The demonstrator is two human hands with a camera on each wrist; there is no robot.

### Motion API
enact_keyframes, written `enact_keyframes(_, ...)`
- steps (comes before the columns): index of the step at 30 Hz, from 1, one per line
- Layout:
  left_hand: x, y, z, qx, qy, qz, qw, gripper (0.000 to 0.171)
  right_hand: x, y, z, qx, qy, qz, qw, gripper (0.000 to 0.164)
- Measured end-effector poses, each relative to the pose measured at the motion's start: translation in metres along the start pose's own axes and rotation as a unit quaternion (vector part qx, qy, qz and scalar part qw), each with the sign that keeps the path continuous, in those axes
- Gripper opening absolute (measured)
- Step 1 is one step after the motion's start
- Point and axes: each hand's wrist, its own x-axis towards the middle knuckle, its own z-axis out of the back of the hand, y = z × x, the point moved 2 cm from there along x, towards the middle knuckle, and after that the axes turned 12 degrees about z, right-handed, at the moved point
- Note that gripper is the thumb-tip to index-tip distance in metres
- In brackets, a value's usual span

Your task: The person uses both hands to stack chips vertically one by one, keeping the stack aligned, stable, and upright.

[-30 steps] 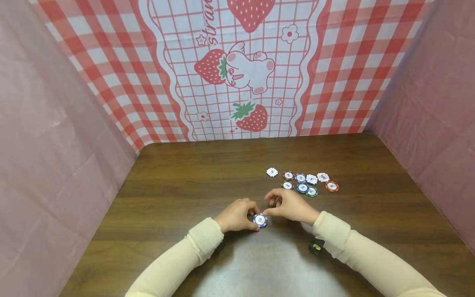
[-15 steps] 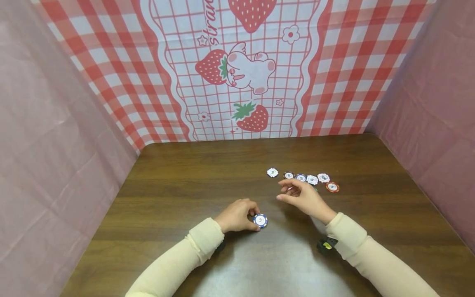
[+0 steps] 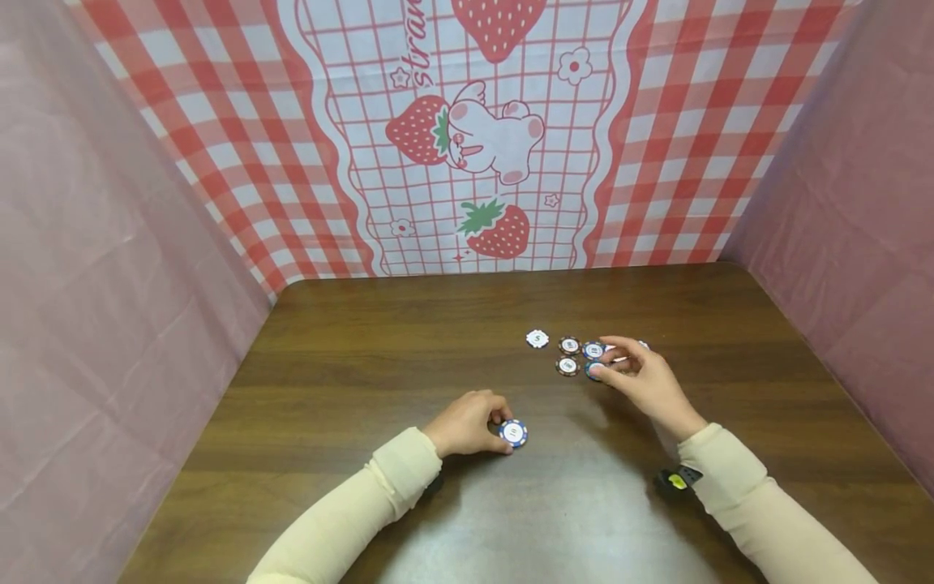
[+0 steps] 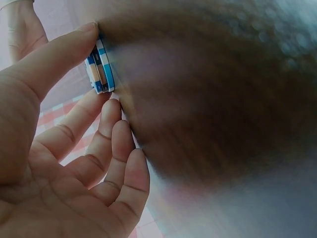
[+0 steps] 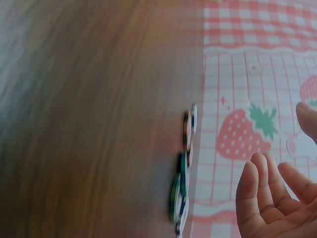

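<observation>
My left hand [image 3: 467, 423] holds a small stack of poker chips [image 3: 514, 433] by its rim, between thumb and fingers. The top chip is blue and white and reads 10. In the left wrist view the stack's edge [image 4: 100, 69] shows beside the thumb tip. Over the loose chips hovers my right hand [image 3: 645, 385], thumb and fingers apart; in the right wrist view nothing lies between its fingers [image 5: 265, 183]. Near its fingertips are a blue chip [image 3: 593, 350] and a partly covered darker blue chip [image 3: 589, 371]. The hand hides other chips.
Two brown-edged chips [image 3: 570, 346] lie left of the right hand, and a white chip [image 3: 537, 338] lies farther left. The brown wooden table [image 3: 350, 341] ends at a strawberry-print cloth [image 3: 467, 162]; pink drapes [image 3: 109, 284] stand at both sides.
My right hand has moved right and away from the stack to above the loose chips, now covering those farthest right. The left hand stays in place holding the stack.
</observation>
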Motion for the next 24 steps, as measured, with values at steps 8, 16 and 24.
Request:
enact_keyframes(8,0.001,0.001,-0.001,-0.002,-0.001,-0.003,1.0,0.036,-0.008,-0.017,0.025,-0.028,-0.032,-0.002,0.999,0.049)
enact_keyframes(16,0.001,0.0,0.0,-0.006,0.0,-0.005,1.0,0.036,-0.015,-0.031,0.047,-0.05,-0.043,-0.04,0.997,0.057)
enact_keyframes(24,0.001,-0.001,0.001,-0.007,0.001,-0.007,0.9999,0.036,-0.02,-0.046,0.059,-0.043,-0.05,-0.063,0.996,0.061)
